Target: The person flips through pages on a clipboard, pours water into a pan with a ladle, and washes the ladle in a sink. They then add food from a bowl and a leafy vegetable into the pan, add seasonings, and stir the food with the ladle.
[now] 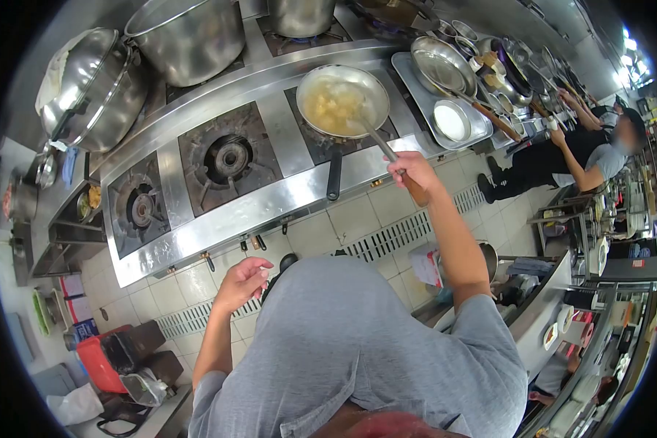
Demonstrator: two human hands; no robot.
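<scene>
My right hand (415, 174) grips the wooden handle of a long metal cooking utensil (379, 140). The utensil's shaft slants into a round frying pan (377, 93), where its head is hidden among the food. Pale yellow, wet-looking chunks (328, 102) lie in the pan, with some steam or liquid around them. The pan sits on a right-hand burner, its black handle (334, 175) pointing towards me. My left hand (242, 285) hovers in front of the stove's edge with loosely curled fingers and nothing visible in it.
Two bare burners (231, 152) lie left of the pan. Large pots (190, 44) stand behind them. Right of the pan, a metal tray (482, 131) carries a white-filled bowl (452, 120) and a wide pan (443, 67). Another person (547, 164) stands farther right. A floor grate (394, 237) runs below.
</scene>
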